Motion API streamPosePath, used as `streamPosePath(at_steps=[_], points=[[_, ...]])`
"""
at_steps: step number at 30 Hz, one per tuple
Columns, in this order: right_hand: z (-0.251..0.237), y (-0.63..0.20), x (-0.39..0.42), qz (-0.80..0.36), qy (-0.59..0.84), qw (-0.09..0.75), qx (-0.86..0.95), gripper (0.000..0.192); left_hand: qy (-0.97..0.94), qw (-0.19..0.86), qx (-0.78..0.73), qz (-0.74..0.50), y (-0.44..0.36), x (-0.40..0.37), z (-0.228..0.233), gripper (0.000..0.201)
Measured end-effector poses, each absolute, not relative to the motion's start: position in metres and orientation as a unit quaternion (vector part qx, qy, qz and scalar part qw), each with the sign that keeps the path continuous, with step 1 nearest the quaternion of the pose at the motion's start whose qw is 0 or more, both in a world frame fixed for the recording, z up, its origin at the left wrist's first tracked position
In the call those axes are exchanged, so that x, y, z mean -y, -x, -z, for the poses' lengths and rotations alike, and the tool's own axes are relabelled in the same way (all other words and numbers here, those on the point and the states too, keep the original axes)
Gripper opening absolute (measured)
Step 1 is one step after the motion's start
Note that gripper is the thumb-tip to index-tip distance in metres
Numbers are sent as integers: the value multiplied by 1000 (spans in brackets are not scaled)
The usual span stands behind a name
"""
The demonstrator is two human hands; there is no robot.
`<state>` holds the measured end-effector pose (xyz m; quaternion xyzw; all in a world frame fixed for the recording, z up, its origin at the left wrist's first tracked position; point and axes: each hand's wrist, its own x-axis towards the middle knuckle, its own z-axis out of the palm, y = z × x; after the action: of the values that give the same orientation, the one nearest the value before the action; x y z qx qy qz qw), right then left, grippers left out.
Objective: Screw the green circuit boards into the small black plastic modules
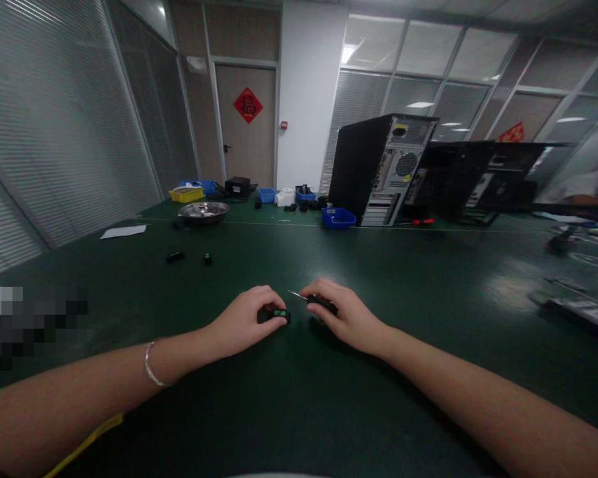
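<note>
Two hands are seen, a left hand (242, 323) and a right hand (346, 317). Two computer towers (379, 169) are counted on the surface (299, 411), three blue bins (339, 217), one yellow bin (186, 194), one metal bowl (204, 211), one paper sheet (123, 231), and two small dark parts (175, 256) lying loose.

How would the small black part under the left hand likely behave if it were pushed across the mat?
The small black part looks blocky and flat-sided, so it would probably slide rather than roll. It fits under the left hand's fingertips, so it is likely light and easily flicked away. The green mat looks matte, perhaps giving some grip.
</note>
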<state>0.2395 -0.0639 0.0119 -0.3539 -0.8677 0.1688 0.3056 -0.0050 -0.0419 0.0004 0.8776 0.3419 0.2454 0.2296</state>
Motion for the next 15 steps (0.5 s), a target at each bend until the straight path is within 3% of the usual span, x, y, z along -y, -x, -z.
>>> streamPosePath(at_steps=[9,15], points=[[-8,-239,63,-185,356,267,876,20,-867,237,-351,-264,5,43,-2,22],[-12,-241,62,-190,358,246,880,19,-866,243,-351,-261,6,42,-3,14]])
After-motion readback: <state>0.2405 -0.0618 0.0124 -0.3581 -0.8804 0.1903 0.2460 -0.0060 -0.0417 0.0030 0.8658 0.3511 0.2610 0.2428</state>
